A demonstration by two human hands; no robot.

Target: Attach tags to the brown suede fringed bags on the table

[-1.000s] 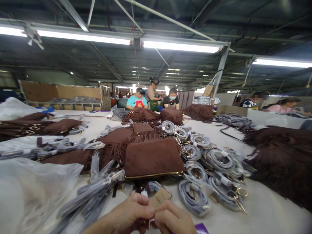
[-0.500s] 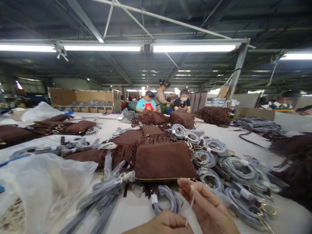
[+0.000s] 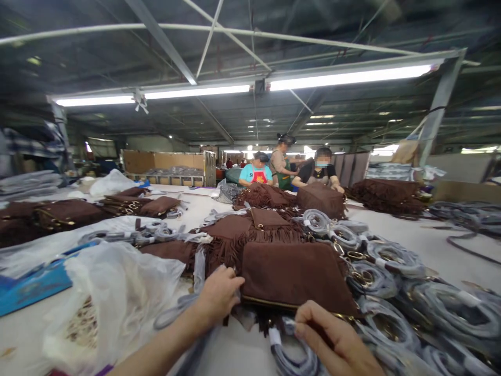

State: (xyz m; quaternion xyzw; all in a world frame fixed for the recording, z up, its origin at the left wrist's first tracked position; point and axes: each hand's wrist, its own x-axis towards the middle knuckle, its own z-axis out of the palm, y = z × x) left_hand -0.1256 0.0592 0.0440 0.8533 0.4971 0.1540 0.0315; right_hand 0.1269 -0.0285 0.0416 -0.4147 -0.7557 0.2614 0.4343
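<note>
- Find brown pouch (image 3: 293,272) lying flat in front of fringed bags (image 3: 227,228).
- Observe left hand (image 3: 218,295) beside pouch's left edge with fingers bent; cannot tell whether gripping.
- Observe right hand (image 3: 333,337) near wrapped strap coil (image 3: 280,357) with thumb and forefinger close together; cannot tell whether pinching anything.

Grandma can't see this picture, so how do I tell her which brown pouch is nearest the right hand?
Find the white table, then the person's right hand at its near side. Just beyond it, left of a heap of coiled straps, lies a brown pouch. Its plain face and gold zip along the near edge set it apart from the fringed brown pieces behind.
</note>
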